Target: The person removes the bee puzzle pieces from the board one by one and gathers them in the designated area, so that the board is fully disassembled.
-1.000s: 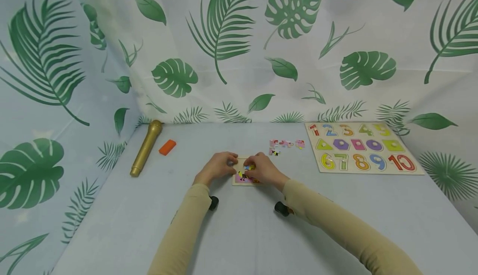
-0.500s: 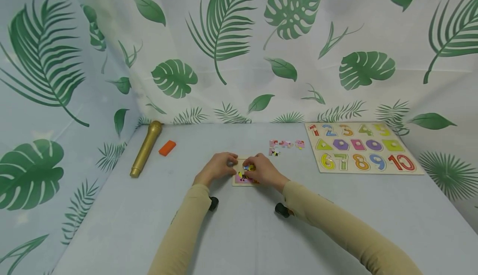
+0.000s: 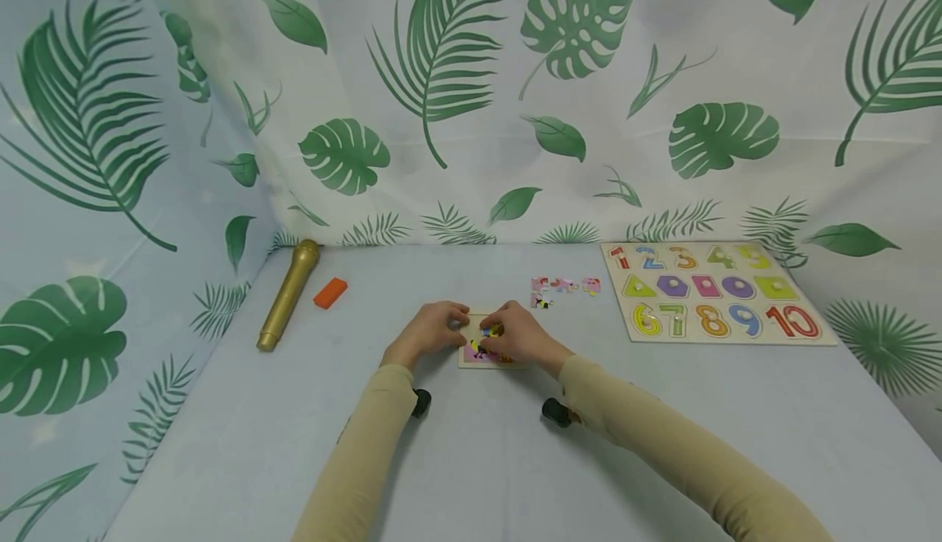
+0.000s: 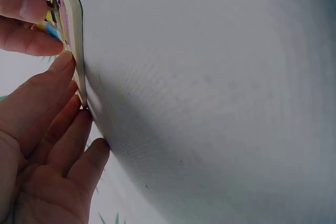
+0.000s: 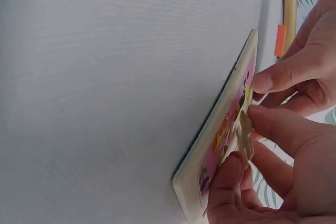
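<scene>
Two hands [image 3: 430, 331], one microphone [image 3: 288, 297], one block [image 3: 330, 293], one number board [image 3: 721, 300], one puzzle board [image 3: 475, 326], four outlying puzzle pieces [image 3: 565, 284]

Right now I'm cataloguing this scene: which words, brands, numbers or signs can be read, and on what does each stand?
"1 2 3 4 5": top row of the number board.
"6 7 8 9 10": bottom row of the same board.
No words or brands can be read.
Puzzle tray, loose puzzle pieces, gold microphone, orange block: no readable text.
Left sleeve: a dark mark, too small to make out.
</scene>
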`<state>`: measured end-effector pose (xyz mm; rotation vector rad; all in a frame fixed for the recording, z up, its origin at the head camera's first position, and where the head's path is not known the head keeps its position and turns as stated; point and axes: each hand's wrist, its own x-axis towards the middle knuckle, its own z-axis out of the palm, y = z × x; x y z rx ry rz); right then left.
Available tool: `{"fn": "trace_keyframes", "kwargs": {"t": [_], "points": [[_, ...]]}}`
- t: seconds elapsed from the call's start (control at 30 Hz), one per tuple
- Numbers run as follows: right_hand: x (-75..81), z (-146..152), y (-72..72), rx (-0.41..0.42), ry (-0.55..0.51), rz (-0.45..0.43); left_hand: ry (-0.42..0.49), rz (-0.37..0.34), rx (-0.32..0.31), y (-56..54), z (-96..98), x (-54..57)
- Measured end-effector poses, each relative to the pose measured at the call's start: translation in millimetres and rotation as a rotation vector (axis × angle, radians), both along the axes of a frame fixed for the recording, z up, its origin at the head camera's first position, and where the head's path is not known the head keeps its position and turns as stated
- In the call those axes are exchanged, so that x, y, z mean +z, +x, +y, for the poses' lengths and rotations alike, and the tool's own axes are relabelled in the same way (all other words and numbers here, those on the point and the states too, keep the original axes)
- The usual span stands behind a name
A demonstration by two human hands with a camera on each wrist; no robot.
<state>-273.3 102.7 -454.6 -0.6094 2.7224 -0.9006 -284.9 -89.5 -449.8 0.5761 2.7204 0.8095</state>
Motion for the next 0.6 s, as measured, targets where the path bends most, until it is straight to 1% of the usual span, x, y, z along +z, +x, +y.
{"fn": "trace_keyframes", "kwargs": {"t": [0.1,0.27,0.33,0.6], "points": [[1.2,0.9,0.0,-0.004,-0.003,-0.017,0.002,-0.005,0.003,-0.2,-0.1,0.2],[2.2,2.7,2.0,-0.036,-0.075,-0.048,0.001,-0.016,0.013,0.1,0.3,0.4],[1.7,3.0,2.5,-0.044,-0.095,-0.043,0.000,-0.012,0.014,0.2,0.4,0.4],[-1.4,4.5,2.0,-0.047,-0.077,-0.021,0.000,-0.008,0.013,0.4,1.6,0.8]]}}
